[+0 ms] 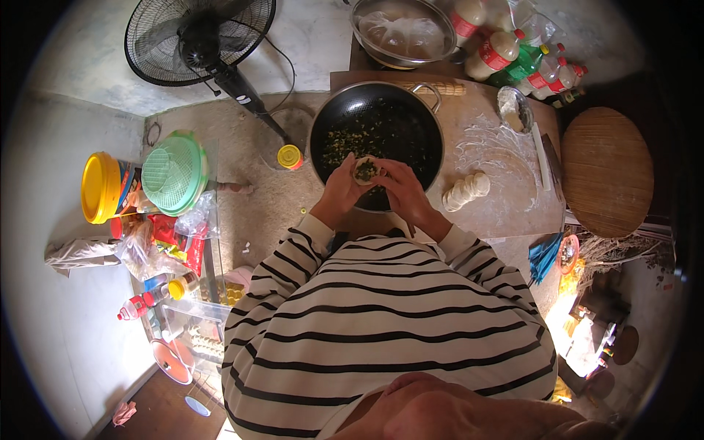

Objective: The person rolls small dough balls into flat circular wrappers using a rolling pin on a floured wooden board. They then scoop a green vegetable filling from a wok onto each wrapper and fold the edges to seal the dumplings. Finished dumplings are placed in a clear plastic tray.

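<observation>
Over the near part of a black wok [385,118], my left hand [342,184] cups a small dough wrapper [360,175] from the left. Green, chopped filling [367,168] sits in the middle of the wrapper. From the other side my right hand [404,184] closes its fingers on the wrapper's edge. Scattered bits of chopped filling [346,140] cling to the wok's inner surface below. A stack of round dough wrappers [466,191] leans over on the floured board [495,212], to the right of my right hand.
A metal bowl of flour [515,109], a pale stick [541,157] and a knife [551,165] lie along the board's right side. Beyond are a lidded pan [404,33] and several bottles [495,52]. A standing fan [201,47] and yellow-lidded jar [290,157] stand left.
</observation>
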Tool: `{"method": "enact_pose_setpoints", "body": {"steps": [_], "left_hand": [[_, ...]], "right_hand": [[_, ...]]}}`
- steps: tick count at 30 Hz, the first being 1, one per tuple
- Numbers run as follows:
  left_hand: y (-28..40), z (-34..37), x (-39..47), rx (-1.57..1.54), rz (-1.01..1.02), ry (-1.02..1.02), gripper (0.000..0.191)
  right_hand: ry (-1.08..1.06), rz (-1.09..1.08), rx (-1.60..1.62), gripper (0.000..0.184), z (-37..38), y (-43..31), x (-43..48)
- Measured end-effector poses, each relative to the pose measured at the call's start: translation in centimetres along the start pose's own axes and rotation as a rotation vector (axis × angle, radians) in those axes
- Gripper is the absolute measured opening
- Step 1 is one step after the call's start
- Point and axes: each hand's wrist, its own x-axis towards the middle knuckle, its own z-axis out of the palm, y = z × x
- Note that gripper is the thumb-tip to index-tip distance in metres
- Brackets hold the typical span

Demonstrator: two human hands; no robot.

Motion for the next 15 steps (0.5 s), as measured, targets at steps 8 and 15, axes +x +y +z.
{"method": "enact_pose_setpoints", "body": {"steps": [8, 15], "left_hand": [[-0.5, 0.5, 0.2, -0.062, 0.028, -0.016, 0.044], [-0.5, 0.1, -0.1, 0.06, -0.032, 0.006, 0.047]], "right_hand": [[0.143, 0.109, -0.02, 0.04, 0.2, 0.9, 0.9], [0.136, 0.147, 0.0, 0.04, 1.6, 1.3, -0.7]]}}
